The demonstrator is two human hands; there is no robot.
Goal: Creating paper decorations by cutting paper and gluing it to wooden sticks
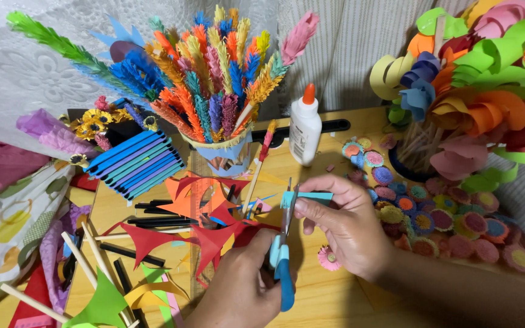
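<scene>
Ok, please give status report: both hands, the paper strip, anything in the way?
Left hand grips blue scissors, blades around teal paper strip. Right hand pinches strip. Red paper scraps beside scissors, not blocking.

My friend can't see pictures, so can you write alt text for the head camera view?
Two hands cut a folded teal paper strip with blue-handled scissors: the left hand holds the scissors, the right hand holds the strip. On the wooden table sit a cup of colourful paper feathers, a glue bottle and round paper flowers.
</scene>
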